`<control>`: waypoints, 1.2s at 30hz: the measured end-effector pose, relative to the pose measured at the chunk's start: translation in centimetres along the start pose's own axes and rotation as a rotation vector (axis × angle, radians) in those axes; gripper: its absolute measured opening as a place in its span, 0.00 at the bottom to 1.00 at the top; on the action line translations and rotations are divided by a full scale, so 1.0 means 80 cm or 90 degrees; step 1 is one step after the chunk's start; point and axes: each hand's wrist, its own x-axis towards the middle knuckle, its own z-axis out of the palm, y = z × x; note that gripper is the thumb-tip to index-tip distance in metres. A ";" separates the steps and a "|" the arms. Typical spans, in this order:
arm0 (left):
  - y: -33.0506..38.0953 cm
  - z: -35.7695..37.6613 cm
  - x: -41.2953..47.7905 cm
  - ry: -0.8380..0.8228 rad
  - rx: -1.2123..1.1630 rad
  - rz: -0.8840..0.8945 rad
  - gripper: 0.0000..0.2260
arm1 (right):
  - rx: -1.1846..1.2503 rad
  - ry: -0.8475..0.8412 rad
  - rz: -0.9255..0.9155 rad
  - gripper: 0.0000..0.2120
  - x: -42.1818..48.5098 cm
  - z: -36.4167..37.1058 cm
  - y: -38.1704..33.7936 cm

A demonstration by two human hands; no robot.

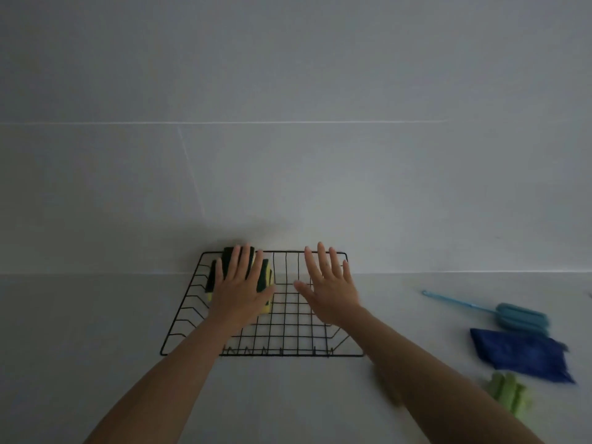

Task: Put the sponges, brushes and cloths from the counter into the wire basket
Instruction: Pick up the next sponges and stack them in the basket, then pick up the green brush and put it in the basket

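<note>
Two hands: left hand (238,288) lies flat, fingers spread, on the sponges; right hand (330,283) is spread and empty above the wire basket (288,355).
Sponges (265,277): yellow and green, at the basket's far left; soft, light.
Brush (499,310): on the surface, right of the basket; long axis runs left-right, thin handle pointing left, blue foam head right. Likely light; take the stiff handle.
Blue cloth (522,355): near side of the brush, limp; pinch a fold.
Green item (509,392): nearest, blurred.
</note>
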 end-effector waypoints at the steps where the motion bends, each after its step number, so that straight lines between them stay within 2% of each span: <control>1: 0.012 0.002 -0.005 -0.001 0.007 0.011 0.37 | -0.006 0.006 0.007 0.40 -0.012 0.001 0.012; 6: 0.078 0.025 -0.032 -0.026 0.001 0.061 0.37 | 0.002 0.012 0.074 0.47 -0.074 0.011 0.075; 10: 0.136 0.042 -0.047 -0.070 -0.031 0.122 0.45 | 0.018 -0.002 0.149 0.41 -0.123 0.015 0.119; 12: 0.165 0.050 -0.053 -0.082 -0.046 0.145 0.42 | 0.026 -0.028 0.181 0.36 -0.148 0.015 0.142; 14: 0.195 0.056 -0.056 -0.094 -0.050 0.171 0.40 | 0.027 -0.039 0.200 0.39 -0.172 0.015 0.165; 15: 0.210 0.060 -0.057 -0.102 -0.052 0.186 0.43 | 0.023 -0.041 0.212 0.41 -0.183 0.014 0.178; 17: 0.240 0.067 -0.058 -0.110 -0.055 0.213 0.49 | 0.014 -0.052 0.237 0.36 -0.202 0.015 0.203; 19: 0.269 0.072 -0.060 -0.129 -0.054 0.225 0.47 | 0.012 -0.059 0.254 0.33 -0.220 0.014 0.227; 23: 0.321 0.091 -0.070 -0.179 -0.038 0.233 0.42 | 0.000 -0.085 0.266 0.34 -0.251 0.015 0.271; 26: 0.353 0.111 -0.089 -0.212 -0.019 0.245 0.49 | -0.018 -0.116 0.238 0.32 -0.265 0.028 0.297; 28: 0.369 0.124 -0.106 -0.264 -0.018 0.260 0.58 | -0.002 -0.141 0.234 0.32 -0.272 0.038 0.310; 29: 0.376 0.127 -0.114 -0.284 -0.025 0.261 0.59 | 0.005 -0.153 0.233 0.33 -0.275 0.042 0.314; 30: 0.382 0.133 -0.122 -0.298 -0.026 0.257 0.56 | 0.011 -0.165 0.231 0.33 -0.277 0.047 0.318; 32: 0.391 0.146 -0.133 -0.307 -0.005 0.242 0.40 | 0.026 -0.185 0.229 0.33 -0.281 0.054 0.326; 33: 0.394 0.147 -0.137 -0.311 0.002 0.236 0.35 | 0.033 -0.196 0.231 0.33 -0.282 0.057 0.329; 36: 0.398 0.149 -0.147 -0.273 -0.013 0.255 0.34 | 0.040 -0.216 0.228 0.33 -0.283 0.064 0.336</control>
